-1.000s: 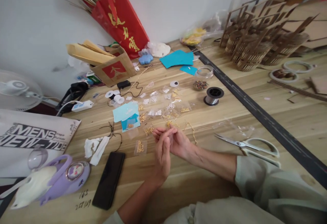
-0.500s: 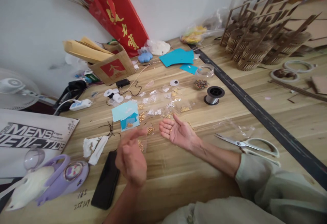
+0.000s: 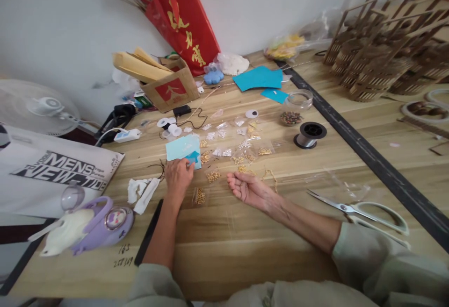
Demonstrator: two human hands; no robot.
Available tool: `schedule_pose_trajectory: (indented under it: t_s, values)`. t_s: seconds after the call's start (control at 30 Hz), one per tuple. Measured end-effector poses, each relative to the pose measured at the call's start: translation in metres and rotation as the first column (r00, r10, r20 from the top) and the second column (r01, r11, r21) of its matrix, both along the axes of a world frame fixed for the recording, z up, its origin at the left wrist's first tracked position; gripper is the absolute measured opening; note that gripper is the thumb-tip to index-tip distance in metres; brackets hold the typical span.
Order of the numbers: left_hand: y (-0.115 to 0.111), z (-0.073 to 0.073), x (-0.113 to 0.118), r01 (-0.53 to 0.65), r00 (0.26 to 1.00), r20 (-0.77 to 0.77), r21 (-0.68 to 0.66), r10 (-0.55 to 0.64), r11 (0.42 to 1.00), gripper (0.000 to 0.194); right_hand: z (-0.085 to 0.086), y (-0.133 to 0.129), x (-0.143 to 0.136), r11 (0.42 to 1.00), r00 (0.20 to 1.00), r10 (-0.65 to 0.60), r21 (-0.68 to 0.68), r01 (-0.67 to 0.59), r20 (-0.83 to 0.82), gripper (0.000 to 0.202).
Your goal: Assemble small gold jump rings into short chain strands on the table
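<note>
My left hand (image 3: 178, 176) bends down over the lower edge of the blue cards (image 3: 181, 146), its fingertips drawn together there. What they pinch, if anything, is hidden. My right hand (image 3: 249, 189) lies palm up over the wood, its fingers apart and slightly curled; I cannot make out anything in the palm. Between the hands is a small pile of gold findings (image 3: 213, 176), with a clear bag of gold rings (image 3: 199, 196) nearer me. More gold pieces (image 3: 245, 170) and a thin gold chain (image 3: 271, 178) lie just beyond my right hand.
Small bags of silver pieces (image 3: 244, 144) spread across the middle. A wire spool (image 3: 310, 135) and a jar of beads (image 3: 292, 117) stand to the right. Scissors (image 3: 354, 210) lie by my right forearm, a black phone (image 3: 149, 232) by my left. Wooden lanterns (image 3: 375, 71) crowd the back right.
My left hand has moved forward from above the bag of gold rings to the blue cards, fingers now pointing down. My right hand stays palm up, fingers a little more curled. The view has shifted.
</note>
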State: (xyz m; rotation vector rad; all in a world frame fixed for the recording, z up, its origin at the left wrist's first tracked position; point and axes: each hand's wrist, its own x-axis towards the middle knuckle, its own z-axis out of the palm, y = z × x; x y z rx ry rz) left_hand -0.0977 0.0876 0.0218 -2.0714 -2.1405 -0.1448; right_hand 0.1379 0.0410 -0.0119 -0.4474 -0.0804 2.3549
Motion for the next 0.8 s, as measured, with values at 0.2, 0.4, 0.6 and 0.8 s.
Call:
schedule_pose_trajectory:
  t_s: [0.2,0.4,0.6,0.8]
  values:
    - [0.0,-0.003,0.015,-0.075,0.99,-0.122,-0.026,0.071,0.997,0.032,0.002,-0.004,-0.001,0.996,0.997,0.054,0.075,-0.058,0.051,0.028]
    - [0.002,-0.004,0.013,-0.105,0.99,-0.099,-0.089,0.096,0.99,0.029,0.004,-0.005,-0.002,0.988,0.995,0.066,0.137,-0.076,0.073,0.027]
    - [0.0,-0.004,0.009,-0.084,0.99,-0.119,-0.067,0.076,0.994,0.031,0.004,-0.005,-0.002,0.982,0.996,0.065,0.174,-0.074,0.054,0.031]
    - [0.0,-0.003,0.004,-0.092,0.988,-0.121,0.009,0.092,0.996,0.031,0.004,-0.003,-0.001,0.977,0.995,0.081,0.192,-0.091,0.058,0.031]
